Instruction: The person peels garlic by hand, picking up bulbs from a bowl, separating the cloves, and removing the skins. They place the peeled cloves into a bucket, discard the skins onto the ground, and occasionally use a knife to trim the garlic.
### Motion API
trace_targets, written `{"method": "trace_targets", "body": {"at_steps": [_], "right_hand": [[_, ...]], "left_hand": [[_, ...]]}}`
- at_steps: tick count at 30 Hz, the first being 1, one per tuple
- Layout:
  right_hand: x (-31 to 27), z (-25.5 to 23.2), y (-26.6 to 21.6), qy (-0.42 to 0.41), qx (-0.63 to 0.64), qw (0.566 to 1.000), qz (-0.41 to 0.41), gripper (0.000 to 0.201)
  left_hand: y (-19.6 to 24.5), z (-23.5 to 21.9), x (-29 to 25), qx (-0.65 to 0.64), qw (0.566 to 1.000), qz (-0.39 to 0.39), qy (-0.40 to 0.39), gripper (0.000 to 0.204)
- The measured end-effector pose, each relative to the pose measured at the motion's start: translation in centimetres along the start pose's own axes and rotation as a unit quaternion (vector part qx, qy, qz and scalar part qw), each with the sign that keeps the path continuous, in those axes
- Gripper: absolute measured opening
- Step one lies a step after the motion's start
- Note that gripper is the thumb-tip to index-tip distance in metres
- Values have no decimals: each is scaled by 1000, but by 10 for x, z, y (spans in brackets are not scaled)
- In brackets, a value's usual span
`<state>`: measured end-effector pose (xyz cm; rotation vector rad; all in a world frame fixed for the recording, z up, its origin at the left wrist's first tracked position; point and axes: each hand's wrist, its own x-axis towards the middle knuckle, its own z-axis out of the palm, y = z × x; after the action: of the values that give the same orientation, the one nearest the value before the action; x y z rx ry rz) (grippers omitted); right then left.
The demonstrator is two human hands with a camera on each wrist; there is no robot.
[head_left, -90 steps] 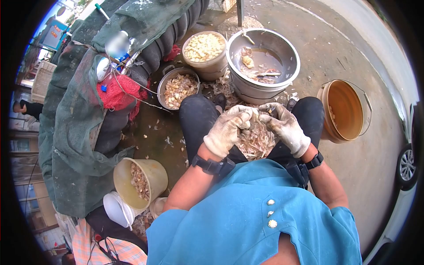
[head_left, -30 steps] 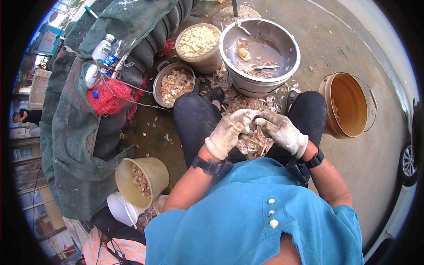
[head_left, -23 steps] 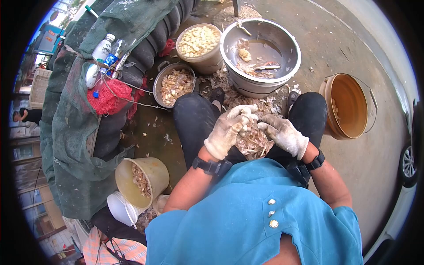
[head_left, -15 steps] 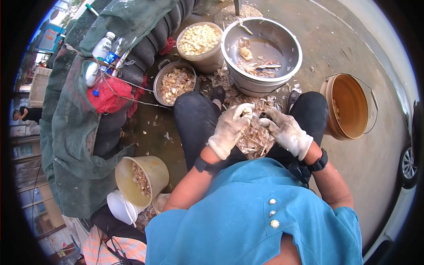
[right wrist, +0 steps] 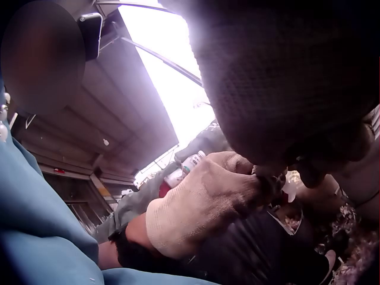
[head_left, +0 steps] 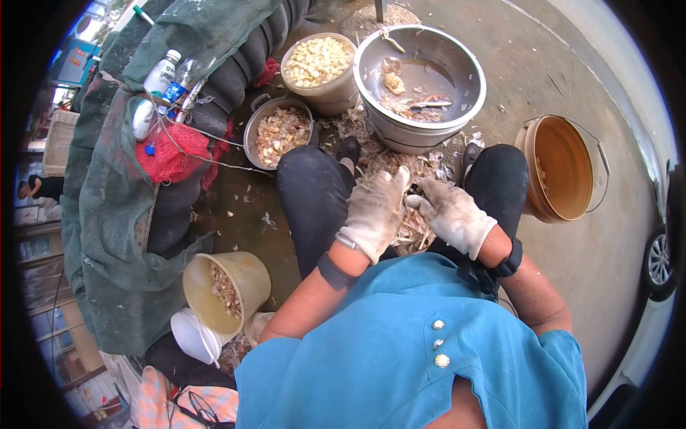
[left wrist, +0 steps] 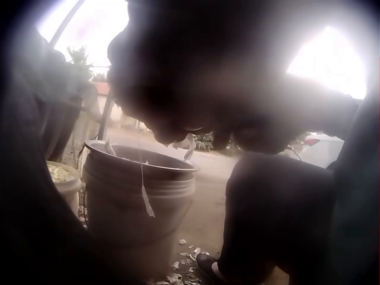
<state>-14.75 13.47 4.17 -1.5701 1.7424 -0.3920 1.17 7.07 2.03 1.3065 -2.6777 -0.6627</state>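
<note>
Both hands wear soiled white gloves and meet over the lap. The left hand (head_left: pixel 376 211), nearest the middle in the head view, curls its fingers round a pale piece of garlic (right wrist: pixel 289 186), mostly hidden by the gloves. Fingertips of the right hand (head_left: pixel 455 214) come right up against the left ones, thumb bent inward. A small dark tool shows at the right fingertips in the earlier head frames; now it is mostly hidden. In the left wrist view a thin strip of skin (left wrist: pixel 146 199) hangs below the dark, blurred hands. Papery garlic skins (head_left: pixel 414 232) lie beneath.
Ahead stands a metal basin (head_left: pixel 471 79) on a bucket, with murky water and scraps. Beside it are a bucket of peeled cloves (head_left: pixel 318 63) and a pot of unpeeled ones (head_left: pixel 280 136). An orange bucket (head_left: pixel 561 168) stands right; a tipped cream bucket (head_left: pixel 250 282) lies left.
The hands drew apart, then came together again. The left hand has turned so its back faces up, and it has moved toward the right hand. The head view has shifted slightly.
</note>
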Motion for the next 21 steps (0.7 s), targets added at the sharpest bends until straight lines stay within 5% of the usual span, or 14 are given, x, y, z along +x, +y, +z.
{"method": "trace_targets", "body": {"at_steps": [8, 17, 19, 20, 21], "right_hand": [[4, 2, 14, -53, 16, 998, -22, 35], [4, -4, 15, -36, 73, 996, -30, 32], [5, 2, 22, -30, 93, 995, -29, 31], [5, 7, 26, -25, 112, 993, -27, 31], [4, 14, 29, -25, 111, 993, -27, 31]], "left_hand": [[-5, 0, 0, 13, 999, 45, -21, 26], [-35, 13, -12, -214, 962, 159, 63, 39], [-35, 16, -14, -568, 820, 35, -59, 44], [-35, 16, -17, -568, 820, 36, -59, 44], [-27, 4, -19, -650, 756, -4, -81, 45]]}}
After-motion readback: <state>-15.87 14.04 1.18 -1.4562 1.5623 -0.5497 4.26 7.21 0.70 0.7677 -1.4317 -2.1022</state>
